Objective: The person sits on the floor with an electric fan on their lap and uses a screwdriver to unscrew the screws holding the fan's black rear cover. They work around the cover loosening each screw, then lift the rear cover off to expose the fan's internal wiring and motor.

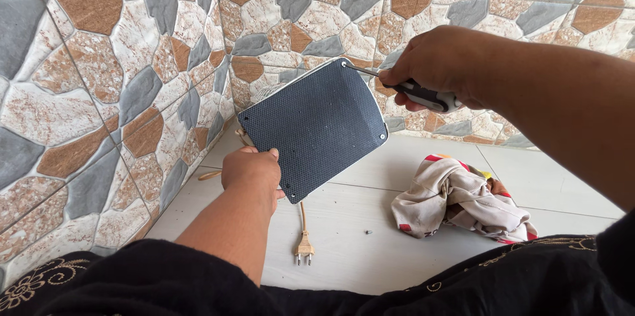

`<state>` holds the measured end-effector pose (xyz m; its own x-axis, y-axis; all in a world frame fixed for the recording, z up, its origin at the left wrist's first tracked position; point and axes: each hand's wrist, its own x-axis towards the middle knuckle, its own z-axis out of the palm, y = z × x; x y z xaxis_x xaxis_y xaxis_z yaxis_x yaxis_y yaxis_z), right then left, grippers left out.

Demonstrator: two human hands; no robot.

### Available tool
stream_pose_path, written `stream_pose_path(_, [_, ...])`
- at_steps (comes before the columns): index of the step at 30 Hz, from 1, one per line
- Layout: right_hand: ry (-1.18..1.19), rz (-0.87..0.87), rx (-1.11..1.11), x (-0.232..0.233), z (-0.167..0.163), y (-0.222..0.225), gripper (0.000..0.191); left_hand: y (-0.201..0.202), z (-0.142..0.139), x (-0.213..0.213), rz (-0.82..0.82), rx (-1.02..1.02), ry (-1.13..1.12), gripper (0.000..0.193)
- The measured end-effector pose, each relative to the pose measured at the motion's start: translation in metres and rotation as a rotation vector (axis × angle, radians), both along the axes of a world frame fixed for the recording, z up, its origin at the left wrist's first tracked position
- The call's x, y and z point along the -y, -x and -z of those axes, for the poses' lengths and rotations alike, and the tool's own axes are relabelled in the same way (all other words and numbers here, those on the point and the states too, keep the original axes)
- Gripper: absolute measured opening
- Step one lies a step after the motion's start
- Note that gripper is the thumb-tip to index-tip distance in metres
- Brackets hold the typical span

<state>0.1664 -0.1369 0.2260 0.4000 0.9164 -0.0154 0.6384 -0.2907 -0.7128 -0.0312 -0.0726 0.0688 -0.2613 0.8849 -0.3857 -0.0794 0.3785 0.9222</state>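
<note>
Here the left hand (251,174) grips the dark panel (314,127); right hand (433,65) clasps a screwdriver (417,93); cloth (460,200) nearby.

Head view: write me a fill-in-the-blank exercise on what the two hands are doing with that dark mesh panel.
1. The left hand grips the lower corner of the dark mesh panel, which is tilted up off the ____.
2. The right hand holds a ____ whose tip meets the panel's top corner.
3. A plug on a tan cord lies on the floor with its ____ pointing toward the camera.
4. A crumpled ____ lies on the floor to the right.

Missing words: floor; screwdriver; prongs; cloth
</note>
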Motion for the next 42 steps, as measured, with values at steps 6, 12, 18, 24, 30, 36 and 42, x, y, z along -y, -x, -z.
stream_pose_path(6, [0.042, 0.006, 0.016, 0.003, 0.000, 0.002, 0.024, 0.001, 0.000, 0.000, 0.013, -0.030, 0.019, 0.042])
stream_pose_path(12, [0.000, 0.017, -0.100, -0.004, -0.016, -0.008, 0.023, 0.001, 0.002, -0.001, -0.005, -0.020, 0.006, 0.040])
stream_pose_path(18, [-0.173, 0.074, 0.316, 0.010, -0.011, -0.014, 0.015, 0.000, 0.002, 0.001, 0.004, -0.085, 0.008, 0.041])
stream_pose_path(24, [-0.248, 0.044, 0.661, 0.030, 0.001, -0.001, 0.022, -0.003, 0.002, 0.003, 0.017, -0.110, -0.016, 0.036])
stream_pose_path(30, [-0.099, 0.058, 0.735, 0.036, -0.003, 0.009, 0.023, -0.005, 0.004, 0.006, 0.051, -0.147, -0.048, 0.030])
stream_pose_path(36, [-0.290, -0.026, 0.863, 0.029, 0.000, -0.011, 0.033, -0.007, 0.003, 0.007, 0.064, -0.166, -0.039, 0.032])
stream_pose_path(42, [-0.553, -0.104, 0.918, 0.029, 0.011, -0.024, 0.037, -0.007, 0.004, 0.008, 0.030, -0.146, -0.046, 0.026])
